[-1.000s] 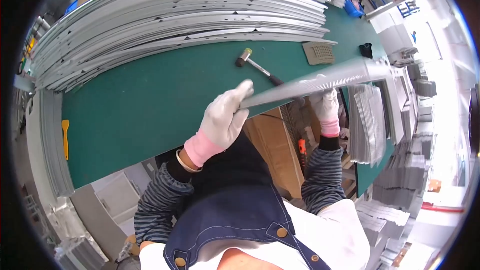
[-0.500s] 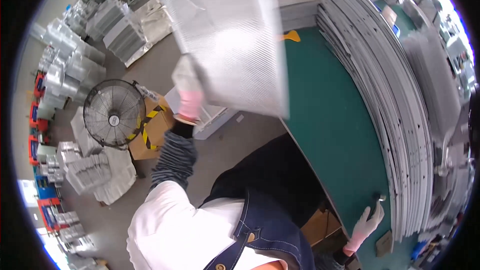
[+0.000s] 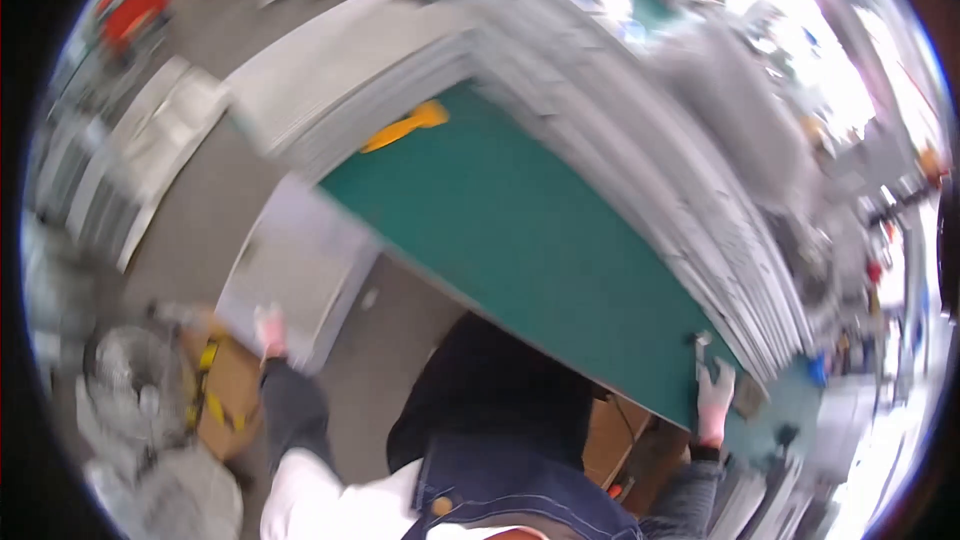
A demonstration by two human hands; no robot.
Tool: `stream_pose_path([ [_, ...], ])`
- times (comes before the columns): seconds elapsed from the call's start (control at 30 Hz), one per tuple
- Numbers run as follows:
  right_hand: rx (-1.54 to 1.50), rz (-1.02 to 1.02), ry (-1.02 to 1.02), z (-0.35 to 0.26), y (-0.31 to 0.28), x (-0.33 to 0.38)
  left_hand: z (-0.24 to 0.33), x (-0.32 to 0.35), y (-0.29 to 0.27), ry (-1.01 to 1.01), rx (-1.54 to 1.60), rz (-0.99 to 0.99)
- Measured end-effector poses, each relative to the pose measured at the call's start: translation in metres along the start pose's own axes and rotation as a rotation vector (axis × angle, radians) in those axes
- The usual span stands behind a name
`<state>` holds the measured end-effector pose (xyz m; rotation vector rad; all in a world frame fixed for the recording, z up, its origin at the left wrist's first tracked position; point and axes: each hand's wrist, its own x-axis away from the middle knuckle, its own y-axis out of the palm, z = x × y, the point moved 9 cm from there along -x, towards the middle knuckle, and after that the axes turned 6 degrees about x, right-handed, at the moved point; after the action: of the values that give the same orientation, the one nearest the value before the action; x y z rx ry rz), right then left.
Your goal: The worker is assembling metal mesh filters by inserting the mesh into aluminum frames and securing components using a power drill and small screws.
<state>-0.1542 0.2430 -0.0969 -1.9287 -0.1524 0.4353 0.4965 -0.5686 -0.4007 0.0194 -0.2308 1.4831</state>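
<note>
Slippage looks the main risk: the left hand, its grip too blurred to tell, reaches down to the pale sheet beside the green table, while the right hand rests there near a hammer, grip unclear.

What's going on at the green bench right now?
A person in gloves stands at a green-topped bench. The left hand reaches down to a pale flat panel beside the bench; the blur hides whether it grips it. The right hand rests at the bench's near edge by a hammer. Grey panels are stacked along the far side, with a yellow tool nearby.
</note>
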Motion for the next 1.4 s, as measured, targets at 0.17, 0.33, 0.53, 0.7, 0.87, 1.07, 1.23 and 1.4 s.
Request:
stream_pose_path([
  [0.17,-0.016,0.392,0.173,0.034,-0.159,-0.123,0.206,0.198,0.299,-0.240,-0.376,-1.007],
  [0.33,-0.117,0.534,-0.123,-0.027,-0.220,-0.267,0.457,0.304,0.423,0.331,-0.358,-1.245],
  [0.53,0.263,0.317,-0.235,-0.194,-0.144,-0.360,0.575,0.185,0.526,1.131,-0.518,-0.454],
  [0.7,0.356,0.260,-0.633,-0.230,-0.094,-0.357,0.520,0.077,0.587,1.007,-1.025,-0.511],
  [0.87,0.066,-0.238,-0.547,-0.211,-0.117,-0.394,0.510,0.099,0.624,0.900,-1.264,-0.501],
  [1.07,-0.260,0.009,-0.371,-0.222,-0.120,-0.370,0.511,0.071,0.619,0.863,-1.271,-0.564],
  [1.23,0.366,0.327,-0.617,-0.228,-0.120,-0.373,0.540,0.051,0.596,0.940,-0.954,-0.474],
  [1.4,0.277,0.442,-0.462,-0.193,-0.185,-0.383,0.564,0.069,0.611,0.955,-0.859,-0.490],
])
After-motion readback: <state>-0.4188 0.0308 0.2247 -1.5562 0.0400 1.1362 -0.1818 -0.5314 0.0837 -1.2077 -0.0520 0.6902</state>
